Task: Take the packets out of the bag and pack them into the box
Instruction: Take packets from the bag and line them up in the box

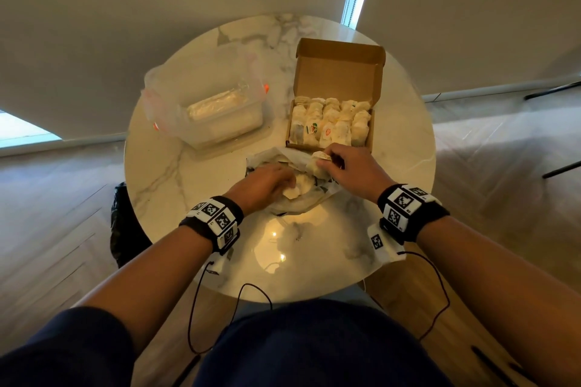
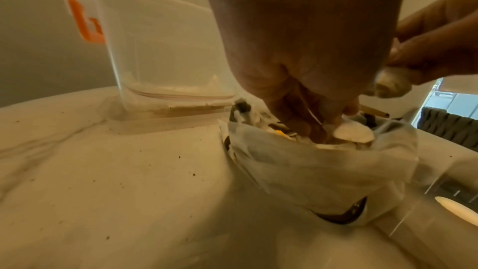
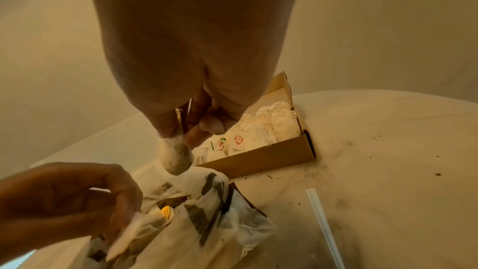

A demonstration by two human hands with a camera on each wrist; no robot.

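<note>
Our right hand (image 3: 186, 130) pinches a packet (image 3: 175, 156) above the bag (image 3: 207, 222); our left hand (image 1: 267, 182) grips another inside it. We should tuck it into the nearly full box (image 1: 371, 138) on the desk (image 1: 188, 185), gently.

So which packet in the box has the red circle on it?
The packet in the box's front row, just right of the one with the green and red tag.

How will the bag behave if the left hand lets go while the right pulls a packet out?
The bag looks thin and crumpled, so it would probably flop shut. It seems light and may drag along the table. The packet hangs limp from the right hand, so it is likely soft.
</note>
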